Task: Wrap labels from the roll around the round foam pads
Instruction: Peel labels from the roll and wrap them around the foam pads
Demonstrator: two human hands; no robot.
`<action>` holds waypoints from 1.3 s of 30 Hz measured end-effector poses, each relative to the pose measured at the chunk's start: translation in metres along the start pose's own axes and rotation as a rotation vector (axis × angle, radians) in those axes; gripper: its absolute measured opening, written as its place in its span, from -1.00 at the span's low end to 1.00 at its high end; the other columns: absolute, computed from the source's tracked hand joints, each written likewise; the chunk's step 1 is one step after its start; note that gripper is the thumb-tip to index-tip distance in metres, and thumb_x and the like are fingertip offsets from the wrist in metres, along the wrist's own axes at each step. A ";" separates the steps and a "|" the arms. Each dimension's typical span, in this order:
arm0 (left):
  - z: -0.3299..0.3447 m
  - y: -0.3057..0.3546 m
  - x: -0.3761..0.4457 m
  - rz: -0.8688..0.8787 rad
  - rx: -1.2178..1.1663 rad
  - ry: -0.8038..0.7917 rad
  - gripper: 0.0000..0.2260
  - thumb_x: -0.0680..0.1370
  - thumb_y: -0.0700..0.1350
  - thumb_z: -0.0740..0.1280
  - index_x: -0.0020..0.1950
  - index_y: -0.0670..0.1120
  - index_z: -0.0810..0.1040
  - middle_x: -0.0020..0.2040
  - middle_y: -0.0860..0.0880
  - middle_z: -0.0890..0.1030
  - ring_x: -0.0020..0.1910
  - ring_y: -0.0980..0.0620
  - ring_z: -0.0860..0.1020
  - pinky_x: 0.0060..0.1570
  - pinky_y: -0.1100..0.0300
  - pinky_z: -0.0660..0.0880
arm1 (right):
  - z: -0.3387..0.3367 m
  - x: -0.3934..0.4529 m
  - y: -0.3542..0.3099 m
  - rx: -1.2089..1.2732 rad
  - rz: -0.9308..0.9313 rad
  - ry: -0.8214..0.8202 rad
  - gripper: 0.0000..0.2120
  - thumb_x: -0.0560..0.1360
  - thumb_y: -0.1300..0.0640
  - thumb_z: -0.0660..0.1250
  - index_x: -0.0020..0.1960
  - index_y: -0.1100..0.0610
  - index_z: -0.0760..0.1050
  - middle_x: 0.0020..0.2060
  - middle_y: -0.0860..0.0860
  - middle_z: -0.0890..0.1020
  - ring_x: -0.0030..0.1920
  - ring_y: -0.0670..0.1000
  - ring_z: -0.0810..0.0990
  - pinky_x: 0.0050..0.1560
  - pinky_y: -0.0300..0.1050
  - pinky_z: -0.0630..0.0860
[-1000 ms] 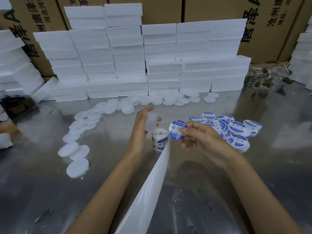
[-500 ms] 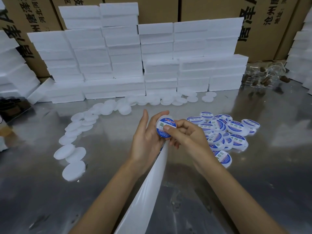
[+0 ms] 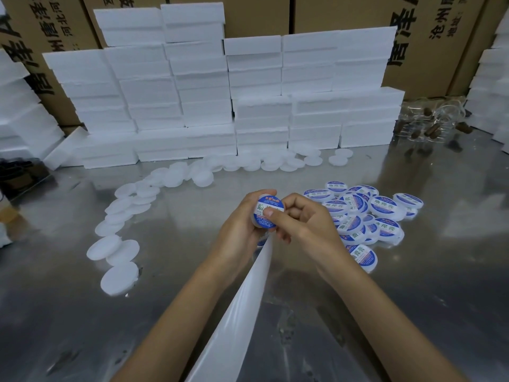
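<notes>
Foam pad (image 3: 268,213) with blue label (image 3: 270,209) held above worktop (image 3: 165,271), between both hands.
Left hand (image 3: 242,227) cups pad from behind; right hand (image 3: 300,219) curled, thumb pressing label face. Best to rub outward from centre, keep edges flat. Labelled pile (image 3: 366,216) sits right, bare pads (image 3: 121,252) left, backing strip (image 3: 242,307) trails down.

foam blocks (image 3: 220,106) wall off the bench's (image 3: 427,271) far edge. bare pads (image 3: 121,232) curve along the left, labelled pads (image 3: 380,216) crowd the right; open steel lies between them and along the near edge.
</notes>
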State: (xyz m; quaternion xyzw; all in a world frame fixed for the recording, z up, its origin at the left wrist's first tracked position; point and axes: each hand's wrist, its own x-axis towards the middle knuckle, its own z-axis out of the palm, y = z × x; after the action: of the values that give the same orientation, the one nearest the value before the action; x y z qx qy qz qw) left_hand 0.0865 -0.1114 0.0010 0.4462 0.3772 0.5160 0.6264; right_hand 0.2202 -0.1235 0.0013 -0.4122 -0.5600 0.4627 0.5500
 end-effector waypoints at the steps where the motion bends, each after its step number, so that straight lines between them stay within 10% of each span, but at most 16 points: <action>1: 0.000 0.001 0.000 -0.005 -0.015 0.000 -0.74 0.66 -0.07 0.15 0.18 -0.07 0.60 -0.11 -0.14 0.63 -0.23 -0.07 0.54 -0.18 0.10 0.39 | 0.001 0.000 0.000 -0.006 0.002 -0.002 -0.88 0.50 0.19 0.44 -0.15 0.19 0.54 -0.44 -0.03 0.60 -0.45 -0.10 0.51 -0.39 -0.29 0.44; 30: 0.000 0.002 -0.003 0.029 -0.111 -0.154 -0.64 0.70 -0.06 0.04 0.35 -0.15 0.50 0.16 -0.18 0.66 0.14 -0.03 0.64 0.09 0.21 0.58 | 0.002 0.001 0.003 -0.094 0.014 0.115 -0.84 0.47 0.10 0.49 -0.20 0.11 0.55 -0.48 -0.06 0.61 -0.46 -0.18 0.54 -0.38 -0.37 0.44; 39: 0.002 0.004 -0.004 0.049 -0.159 -0.071 -0.67 0.72 -0.11 0.04 0.38 -0.19 0.45 0.27 -0.27 0.59 0.30 -0.11 0.58 0.22 0.19 0.55 | -0.001 0.002 0.020 -0.669 -0.100 0.295 -0.48 0.31 -0.52 0.25 -0.03 -0.12 0.32 -0.46 -0.11 0.53 -0.41 -0.16 0.54 -0.41 -0.17 0.39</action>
State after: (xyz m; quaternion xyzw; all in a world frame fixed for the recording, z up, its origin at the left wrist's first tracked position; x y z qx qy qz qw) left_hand 0.0866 -0.1150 0.0056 0.4220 0.3015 0.5433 0.6602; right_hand 0.2198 -0.1167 -0.0177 -0.6034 -0.6145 0.1622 0.4816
